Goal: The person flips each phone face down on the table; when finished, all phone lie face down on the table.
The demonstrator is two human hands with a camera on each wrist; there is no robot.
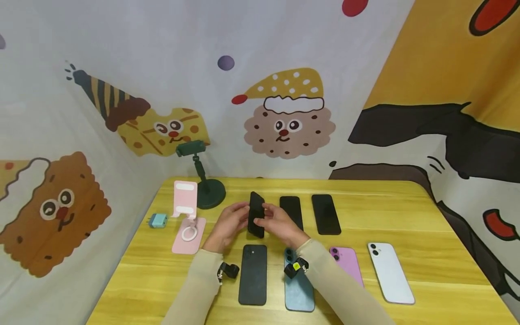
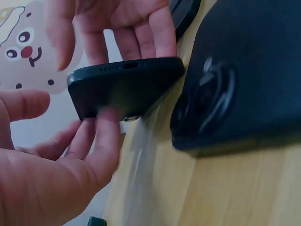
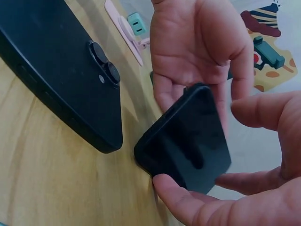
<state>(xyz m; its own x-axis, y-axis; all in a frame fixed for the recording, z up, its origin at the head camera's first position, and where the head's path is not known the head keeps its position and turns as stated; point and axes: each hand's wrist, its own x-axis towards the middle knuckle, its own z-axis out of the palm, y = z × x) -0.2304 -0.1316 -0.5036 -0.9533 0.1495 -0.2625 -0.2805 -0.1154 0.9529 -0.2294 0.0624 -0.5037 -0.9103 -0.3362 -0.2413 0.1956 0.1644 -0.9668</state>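
A black smartphone (image 1: 256, 210) is tilted up on edge above the table, between my two hands. My left hand (image 1: 230, 221) has its fingertips on the phone's left side. In the left wrist view the left thumb (image 2: 28, 104) stands apart from the phone (image 2: 127, 87), whose port end faces the camera. My right hand (image 1: 280, 222) holds the phone's other side. The right wrist view shows right fingertips (image 3: 167, 183) at the phone's lower edge, with the left hand (image 3: 193, 52) behind it. Nearest below lies a black phone (image 1: 253, 275), camera side up.
Two dark phones (image 1: 291, 210) (image 1: 326, 214) lie behind the right hand. Blue (image 1: 299, 293), pink (image 1: 348, 264) and white (image 1: 392, 273) phones lie in front and right. Left are a pink stand (image 1: 185, 205), a green stand (image 1: 211, 194) and a blue charger plug (image 1: 158, 220). A printed curtain hangs behind.
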